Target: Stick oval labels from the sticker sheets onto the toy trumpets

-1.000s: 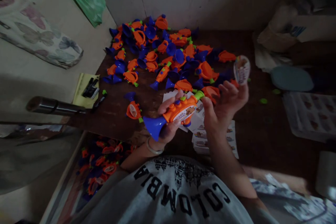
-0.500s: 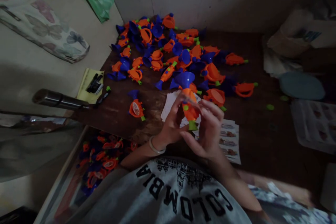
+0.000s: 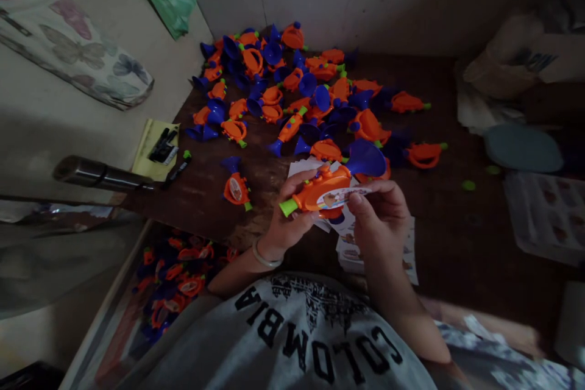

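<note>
One orange toy trumpet [image 3: 329,178], held above the counter [image 3: 457,219]'s near edge in the left hand [image 3: 284,226]'s fingers, blue bell [image 3: 367,158] now swung rightward; one oval sticker [image 3: 333,198], pinched by the right hand [image 3: 382,222]'s fingers, newly brought against its side, application apparently under way.

Small workshop corner: dark-brown wooden table [image 3: 265,183], heaped orange-and-blue plastic toy trumpets [image 3: 291,128], white printed sticker sheets [image 3: 351,254].
</note>
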